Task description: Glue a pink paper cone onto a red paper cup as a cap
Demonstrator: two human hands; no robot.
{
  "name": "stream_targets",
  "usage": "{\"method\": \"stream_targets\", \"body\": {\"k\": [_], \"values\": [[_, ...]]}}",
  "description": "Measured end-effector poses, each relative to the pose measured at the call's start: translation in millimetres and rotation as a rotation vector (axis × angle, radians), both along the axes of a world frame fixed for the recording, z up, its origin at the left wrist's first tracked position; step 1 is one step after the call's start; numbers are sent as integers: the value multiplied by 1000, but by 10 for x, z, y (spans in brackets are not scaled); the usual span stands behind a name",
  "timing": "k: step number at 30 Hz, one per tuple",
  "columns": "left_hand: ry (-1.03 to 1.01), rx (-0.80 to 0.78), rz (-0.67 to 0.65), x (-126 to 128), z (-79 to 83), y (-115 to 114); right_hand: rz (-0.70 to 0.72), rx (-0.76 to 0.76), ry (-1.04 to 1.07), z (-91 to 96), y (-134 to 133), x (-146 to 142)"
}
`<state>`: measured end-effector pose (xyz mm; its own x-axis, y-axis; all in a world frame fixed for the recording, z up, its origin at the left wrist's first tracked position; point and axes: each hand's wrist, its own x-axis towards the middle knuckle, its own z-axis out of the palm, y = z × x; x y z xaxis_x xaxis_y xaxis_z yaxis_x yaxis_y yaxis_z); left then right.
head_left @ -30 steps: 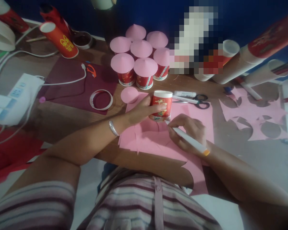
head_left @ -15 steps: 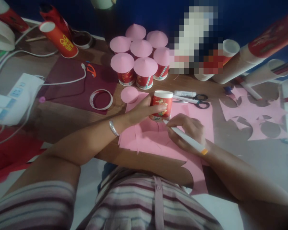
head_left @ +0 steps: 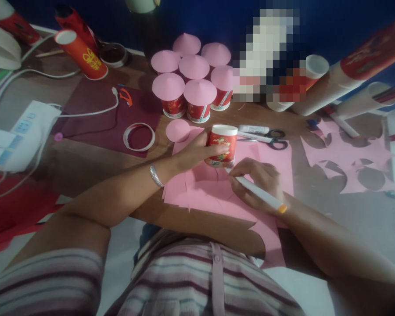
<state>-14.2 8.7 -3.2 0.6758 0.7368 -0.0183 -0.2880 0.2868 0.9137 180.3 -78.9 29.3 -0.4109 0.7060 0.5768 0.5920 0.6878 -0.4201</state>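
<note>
Cup [head_left: 224, 140], red and white-rimmed, sits held in the left hand [head_left: 195, 151] over pink paper [head_left: 204, 186], its left side hidden; the right hand [head_left: 261, 175] grips a white pen [head_left: 260, 192], tip contact unclear. Pixelation masks an object [head_left: 269, 48] behind the worktop [head_left: 197, 221].

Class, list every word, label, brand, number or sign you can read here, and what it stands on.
No text reads clearly.
Red tube, left: yellow marking, too blurred.
White box: blue patches, too blurred.
Cone-topped cups: marks too small.
Red cup in the left hand: multicoloured print, no legible words.
</note>
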Motion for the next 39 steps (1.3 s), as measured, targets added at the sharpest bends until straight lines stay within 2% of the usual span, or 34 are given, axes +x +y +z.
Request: {"method": "stream_targets", "body": {"k": [15, 32, 39], "values": [[9, -60, 34, 4, 22, 4, -73, -36, 44, 61, -37, 35], [5, 10, 16, -4, -9, 2, -30, -68, 13, 32, -25, 12], [23, 25, 20, -11, -13, 7, -21, -188, 34, 64, -17, 2]]}}
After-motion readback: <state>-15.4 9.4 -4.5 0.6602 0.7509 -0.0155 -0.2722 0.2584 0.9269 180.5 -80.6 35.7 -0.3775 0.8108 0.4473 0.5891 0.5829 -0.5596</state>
